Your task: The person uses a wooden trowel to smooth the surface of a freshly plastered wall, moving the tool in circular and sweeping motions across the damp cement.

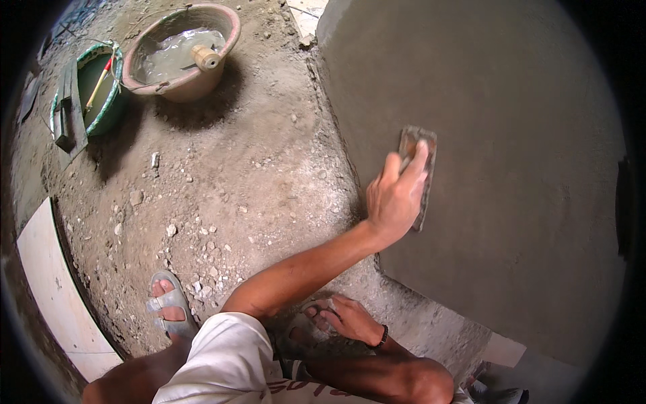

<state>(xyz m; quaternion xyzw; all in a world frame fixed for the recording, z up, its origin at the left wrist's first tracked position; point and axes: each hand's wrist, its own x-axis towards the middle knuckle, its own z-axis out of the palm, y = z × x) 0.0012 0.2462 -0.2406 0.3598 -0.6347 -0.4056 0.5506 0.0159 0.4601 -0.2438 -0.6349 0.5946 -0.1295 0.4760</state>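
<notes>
My left hand [396, 202] is closed on a plastering float [425, 195], a narrow rectangular blade caked with mortar. It lies against a broad, smooth grey cement surface [511, 148], at its left part. My left arm reaches across from the lower left. My right hand [353, 320], with a dark bracelet at the wrist, hangs low beside my right foot, in front of my right knee. Its fingers look loosely apart with nothing visible in them, though shadow hides part of them.
A pinkish basin [182, 91] of wet mortar stands far left, with a wooden-handled tool [206, 57] in it. Beside it is a green bucket [111, 114] with a long dark float [67, 118] across its rim. Pale tiles [57, 283] edge the rubble-strewn ground at left.
</notes>
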